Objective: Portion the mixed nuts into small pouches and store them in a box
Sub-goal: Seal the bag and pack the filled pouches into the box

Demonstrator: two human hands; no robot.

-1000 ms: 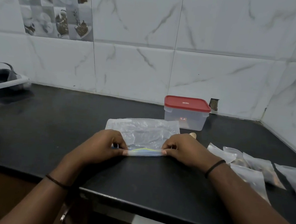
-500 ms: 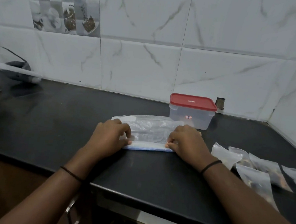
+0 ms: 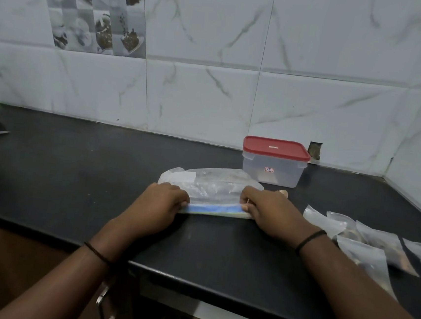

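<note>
left hand [image 3: 157, 207] | right hand [image 3: 271, 211] | 2 sets of fingers pinching zip bag [image 3: 212, 187] strip ends | contents unclear

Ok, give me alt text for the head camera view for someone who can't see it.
Both hands, left hand and right hand, pinch the blue zip strip of a large clear bag on a black counter. A red-lidded box stands behind; filled pouches lie right.

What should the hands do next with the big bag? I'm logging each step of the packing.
Probably set the large zip bag aside. Both the left hand and right hand pinch the ends of its blue zip strip, while the small pouches lie loose and the box has its red lid on.
</note>
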